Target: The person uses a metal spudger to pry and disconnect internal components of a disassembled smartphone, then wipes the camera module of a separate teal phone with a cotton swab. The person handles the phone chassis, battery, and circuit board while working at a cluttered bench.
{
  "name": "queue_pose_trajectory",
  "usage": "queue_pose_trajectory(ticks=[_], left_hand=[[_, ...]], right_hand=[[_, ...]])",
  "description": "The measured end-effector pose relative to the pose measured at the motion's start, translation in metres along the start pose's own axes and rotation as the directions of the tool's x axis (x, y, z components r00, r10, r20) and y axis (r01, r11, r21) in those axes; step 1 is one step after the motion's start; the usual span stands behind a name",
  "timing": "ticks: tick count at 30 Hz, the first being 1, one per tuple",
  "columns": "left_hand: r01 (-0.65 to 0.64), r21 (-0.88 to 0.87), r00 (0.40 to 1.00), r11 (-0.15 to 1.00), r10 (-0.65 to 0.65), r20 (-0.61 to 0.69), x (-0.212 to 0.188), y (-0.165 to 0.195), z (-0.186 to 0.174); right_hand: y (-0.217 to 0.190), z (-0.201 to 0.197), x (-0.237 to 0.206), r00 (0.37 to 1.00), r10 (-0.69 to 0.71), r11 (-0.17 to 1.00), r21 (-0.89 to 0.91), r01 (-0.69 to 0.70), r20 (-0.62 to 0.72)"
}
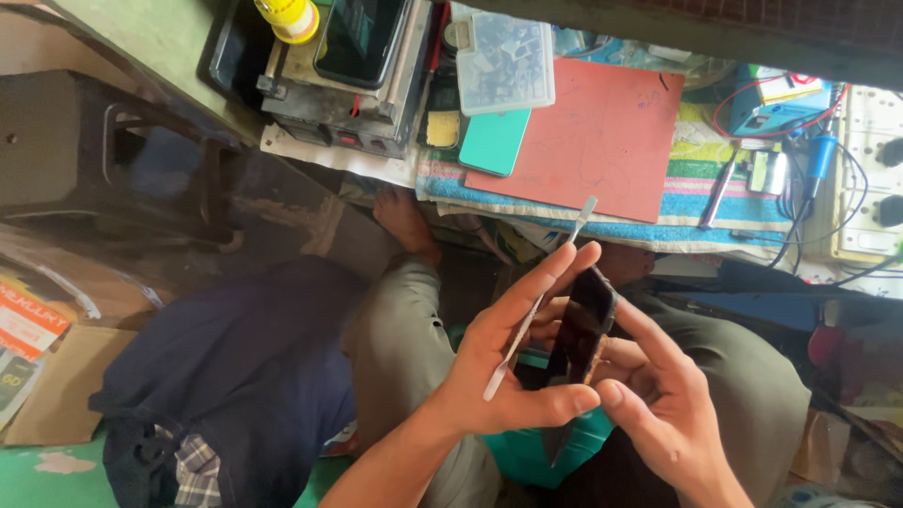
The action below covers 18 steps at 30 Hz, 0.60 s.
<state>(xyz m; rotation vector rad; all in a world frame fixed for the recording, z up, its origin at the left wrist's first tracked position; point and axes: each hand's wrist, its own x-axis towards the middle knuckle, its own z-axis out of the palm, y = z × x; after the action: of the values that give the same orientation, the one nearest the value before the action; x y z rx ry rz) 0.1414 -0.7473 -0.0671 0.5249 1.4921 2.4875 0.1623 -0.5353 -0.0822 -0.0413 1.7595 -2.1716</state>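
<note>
Fingers [527, 301] of both hands close around the upright black phone [578, 329], pinning a thin white tool [536, 306].

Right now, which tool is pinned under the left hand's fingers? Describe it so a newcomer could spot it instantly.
Start at the red mat on the striped cloth, then drop to the two hands over the lap. Across the left hand, beside the dark phone, lies a thin pry tool. It is the only pale, flat, slender strip there, pointing up toward the mat.
</note>
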Motion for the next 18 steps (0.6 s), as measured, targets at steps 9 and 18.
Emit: queue_pose_trajectory(ticks=[9, 18], left_hand=[[0.004, 0.059, 0.998, 0.998, -0.007, 0.061, -0.004, -0.013, -0.002], [-0.008, 0.154, 0.998, 0.988, -0.002, 0.066, -0.005, -0.013, -0.001]], right_hand=[[0.004, -0.012, -0.004, 0.998, 0.054, 0.997, 0.046, -0.055, 0.019], [0.009, -0.017, -0.007, 1.0, 0.017, 0.999, 0.036, -0.018, 0.023]])
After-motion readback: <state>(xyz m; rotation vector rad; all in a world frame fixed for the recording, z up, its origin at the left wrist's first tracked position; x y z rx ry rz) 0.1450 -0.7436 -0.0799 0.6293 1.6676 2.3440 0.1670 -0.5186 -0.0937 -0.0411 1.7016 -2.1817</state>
